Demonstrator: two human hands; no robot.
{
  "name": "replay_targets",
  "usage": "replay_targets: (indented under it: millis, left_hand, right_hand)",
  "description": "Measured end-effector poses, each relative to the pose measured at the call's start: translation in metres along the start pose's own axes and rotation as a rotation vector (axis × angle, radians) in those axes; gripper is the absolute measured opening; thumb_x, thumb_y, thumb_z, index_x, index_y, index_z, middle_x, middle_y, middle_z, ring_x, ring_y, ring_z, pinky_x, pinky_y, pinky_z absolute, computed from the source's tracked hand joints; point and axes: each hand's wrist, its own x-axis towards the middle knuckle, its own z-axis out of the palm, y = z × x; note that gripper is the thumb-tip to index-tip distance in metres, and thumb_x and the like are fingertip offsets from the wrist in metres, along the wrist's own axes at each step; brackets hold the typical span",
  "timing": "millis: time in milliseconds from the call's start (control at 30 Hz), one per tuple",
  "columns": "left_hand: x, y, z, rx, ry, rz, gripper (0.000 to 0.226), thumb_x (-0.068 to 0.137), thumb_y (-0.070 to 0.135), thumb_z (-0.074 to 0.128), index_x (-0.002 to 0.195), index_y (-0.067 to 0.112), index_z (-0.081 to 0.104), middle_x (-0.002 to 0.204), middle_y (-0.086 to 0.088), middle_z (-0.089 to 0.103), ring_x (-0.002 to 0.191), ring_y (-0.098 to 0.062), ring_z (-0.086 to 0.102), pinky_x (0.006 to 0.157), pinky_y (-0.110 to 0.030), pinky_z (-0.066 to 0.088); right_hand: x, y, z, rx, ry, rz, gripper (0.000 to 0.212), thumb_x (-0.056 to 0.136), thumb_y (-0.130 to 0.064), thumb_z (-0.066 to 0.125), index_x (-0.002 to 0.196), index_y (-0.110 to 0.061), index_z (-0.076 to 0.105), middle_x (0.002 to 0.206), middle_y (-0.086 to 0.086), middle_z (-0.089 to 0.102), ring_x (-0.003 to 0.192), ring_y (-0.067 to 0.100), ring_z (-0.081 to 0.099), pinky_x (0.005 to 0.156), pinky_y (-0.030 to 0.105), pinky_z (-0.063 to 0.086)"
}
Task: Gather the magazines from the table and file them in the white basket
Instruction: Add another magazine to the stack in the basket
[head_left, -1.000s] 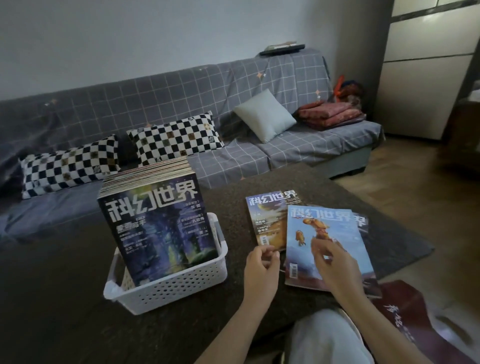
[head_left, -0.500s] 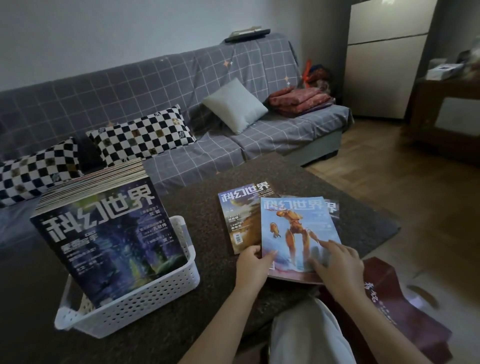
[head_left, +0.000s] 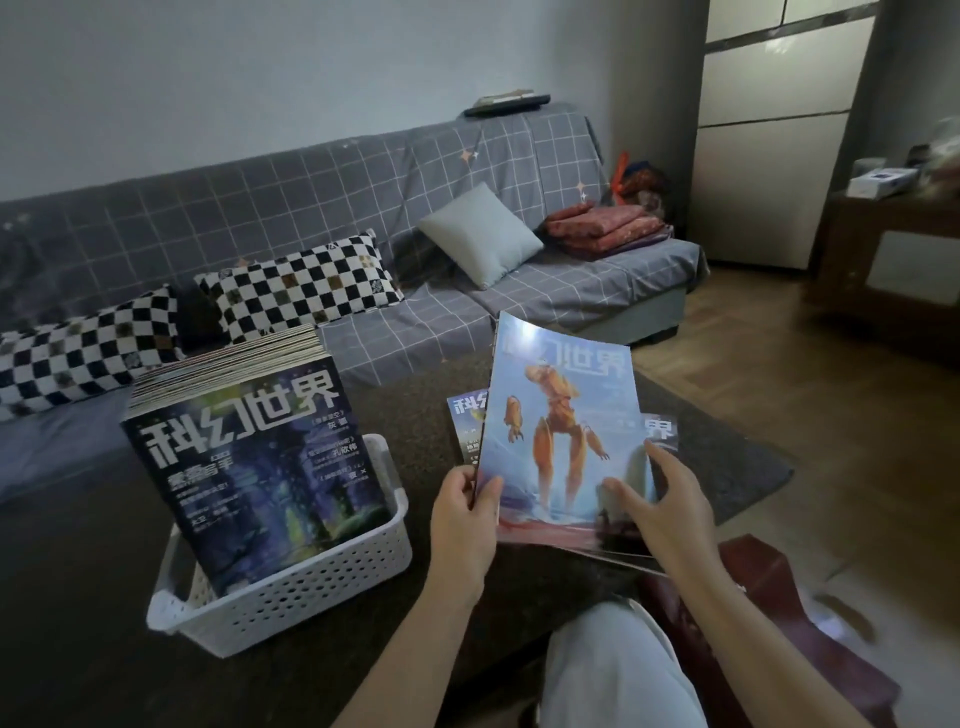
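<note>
A light-blue magazine (head_left: 558, 431) with an orange robot on its cover is tilted up off the dark table (head_left: 426, 415). My left hand (head_left: 465, 512) pinches its lower left corner, thumb on the cover. My right hand (head_left: 662, 512) rests on its lower right part with spread fingers. Two more magazines lie under it: one (head_left: 465, 415) shows at the left, a darker one (head_left: 660, 428) at the right. The white perforated basket (head_left: 311, 592) stands at the left, packed with a leaning stack of magazines (head_left: 249, 457) with a dark blue cover in front.
A grey checked sofa (head_left: 519, 306) runs behind the table with two checkered cushions (head_left: 301, 288), a plain cushion and folded red blankets. A dark red bag (head_left: 779, 613) lies on the wooden floor at my right. A cabinet (head_left: 888, 260) stands far right.
The light-blue magazine has risen from lying flat to a steep tilt, lifted at its lower edge by both hands. The view has shifted slightly right and back.
</note>
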Motion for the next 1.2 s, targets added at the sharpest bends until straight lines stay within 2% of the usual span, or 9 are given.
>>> replay_targets:
  millis: [67,233,333,433,633,767,900,1033,1200]
  left_hand:
    - [-0.002,0.006,-0.019,-0.046,0.06,0.027,0.006,0.093,0.023,0.059,0.093,0.028,0.057,0.097,0.0,0.069,0.086,-0.014,0.067,0.074,-0.031,0.054]
    - [-0.011,0.02,-0.07,-0.124,0.145,0.067,0.014,0.095,0.019,0.057,0.109,0.017,0.059,0.099,0.001,0.07,0.089,-0.015,0.067,0.074,-0.029,0.053]
    - [-0.018,0.023,-0.102,-0.138,0.209,0.105,0.006,0.095,0.019,0.056,0.1,0.018,0.061,0.093,-0.011,0.07,0.082,-0.025,0.065,0.071,-0.034,0.051]
    - [-0.024,0.02,-0.132,-0.16,0.279,0.13,0.004,0.096,0.017,0.055,0.095,0.018,0.059,0.091,-0.018,0.067,0.077,-0.026,0.061,0.067,-0.04,0.05]
    - [-0.024,0.016,-0.19,-0.193,0.326,0.126,0.009,0.096,0.015,0.053,0.103,0.015,0.059,0.097,-0.012,0.07,0.088,-0.028,0.068,0.081,-0.051,0.055]
    - [-0.019,0.014,-0.225,-0.184,0.313,0.126,0.014,0.095,0.013,0.055,0.107,0.02,0.06,0.095,-0.008,0.073,0.087,-0.027,0.072,0.076,-0.054,0.057]
    - [-0.013,0.009,-0.244,-0.142,0.334,0.14,0.025,0.092,0.007,0.059,0.106,0.029,0.06,0.097,-0.005,0.074,0.086,-0.023,0.073,0.071,-0.047,0.059]
    - [-0.004,0.001,-0.253,-0.092,0.439,0.124,0.025,0.088,0.012,0.065,0.098,0.034,0.064,0.09,0.007,0.075,0.081,-0.011,0.072,0.068,-0.032,0.057]
    - [0.009,-0.012,-0.255,0.097,0.56,0.028,0.021,0.084,0.02,0.071,0.105,0.023,0.07,0.091,0.008,0.071,0.083,-0.006,0.066,0.063,-0.019,0.05]
  right_hand:
    - [-0.002,-0.02,0.004,0.101,-0.021,-0.004,0.066,0.08,-0.028,0.072,0.138,-0.017,0.043,0.135,0.003,0.052,0.117,0.02,0.052,0.092,0.034,0.047]
    - [-0.012,-0.063,0.027,0.227,-0.142,-0.042,0.055,0.083,-0.028,0.068,0.133,-0.02,0.047,0.123,0.001,0.06,0.105,0.017,0.06,0.086,0.038,0.053]
    - [-0.015,-0.085,0.045,0.305,-0.221,-0.034,0.051,0.082,-0.027,0.068,0.129,-0.017,0.05,0.116,0.0,0.064,0.098,0.016,0.063,0.08,0.033,0.054]
    - [-0.02,-0.102,0.066,0.384,-0.337,-0.011,0.046,0.084,-0.024,0.066,0.127,-0.016,0.052,0.114,0.002,0.065,0.099,0.021,0.064,0.085,0.045,0.055]
    - [-0.032,-0.133,0.111,0.476,-0.446,-0.069,0.031,0.085,-0.017,0.066,0.113,-0.022,0.054,0.105,0.003,0.068,0.094,0.022,0.066,0.08,0.045,0.057]
    - [-0.038,-0.149,0.138,0.491,-0.472,-0.113,0.025,0.085,-0.015,0.066,0.105,-0.024,0.054,0.1,-0.003,0.069,0.091,0.017,0.067,0.077,0.039,0.058]
    - [-0.038,-0.158,0.161,0.46,-0.478,-0.161,0.023,0.084,-0.014,0.067,0.094,-0.03,0.054,0.094,-0.006,0.069,0.088,0.012,0.066,0.075,0.033,0.056]
    - [-0.036,-0.16,0.179,0.388,-0.448,-0.205,0.024,0.082,-0.018,0.07,0.088,-0.035,0.054,0.09,-0.013,0.069,0.085,0.005,0.065,0.071,0.028,0.054]
    - [-0.033,-0.156,0.193,0.279,-0.414,-0.227,0.023,0.081,-0.022,0.071,0.083,-0.036,0.053,0.086,-0.016,0.067,0.08,0.002,0.062,0.065,0.021,0.049]
